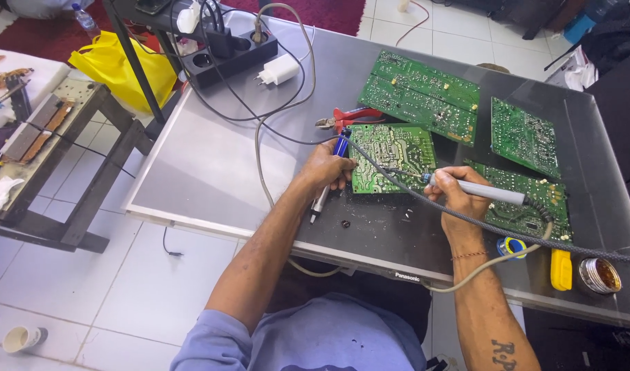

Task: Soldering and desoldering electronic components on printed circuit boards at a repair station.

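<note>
I see my left hand [327,167] with its fingers closed around a slim blue-and-silver desoldering pump [331,173], held upright-tilted with its blue top just above the knuckles and its silver end pointing down toward me. Just to the right of those fingers lies a square green circuit board, solder side up [397,152]; the hand rests against its left edge.

My right hand [458,199] has its fingers wrapped around a grey-handled soldering iron [476,190], the tip pointing left and reaching over the lower right part of that board. A grey braided cord [576,249] runs from the iron's back end off to the right.

Beyond my left fingers, red-handled cutting pliers [348,117] lie on the grey glossy desk [212,165]. Further beyond sits a long green circuit board [419,95]. Under my right wrist is another green board [535,206], and near it, toward me, a yellow utility knife [561,269] and a round tin of amber flux [599,275]. A black power strip [229,58] lies well beyond my left fingers.
</note>
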